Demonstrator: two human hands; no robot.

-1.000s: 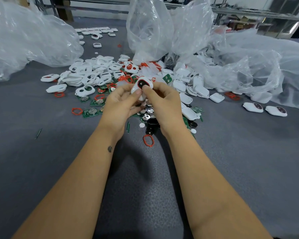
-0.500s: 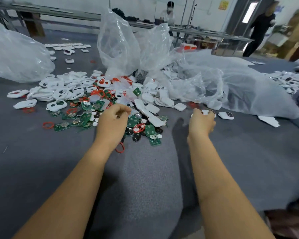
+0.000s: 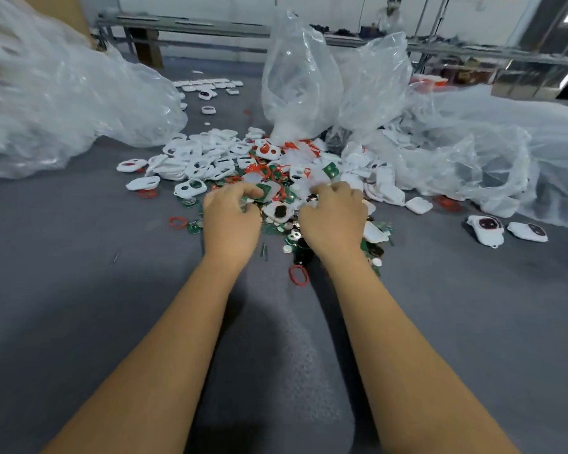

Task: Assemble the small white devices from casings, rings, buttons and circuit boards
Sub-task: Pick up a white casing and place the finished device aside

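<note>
left hand (image 3: 232,221) and right hand (image 3: 333,217) curl into parts pile (image 3: 276,178); grasp unclear.

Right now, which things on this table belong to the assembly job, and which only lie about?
For the job: white casings, red rings, green circuit boards, finished devices.
Lying about: plastic bags, metal racks.

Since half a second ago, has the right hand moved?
Yes. The right hand has swung left, away from the two finished white devices at the right, back over the pile of parts, close to the left hand.
</note>
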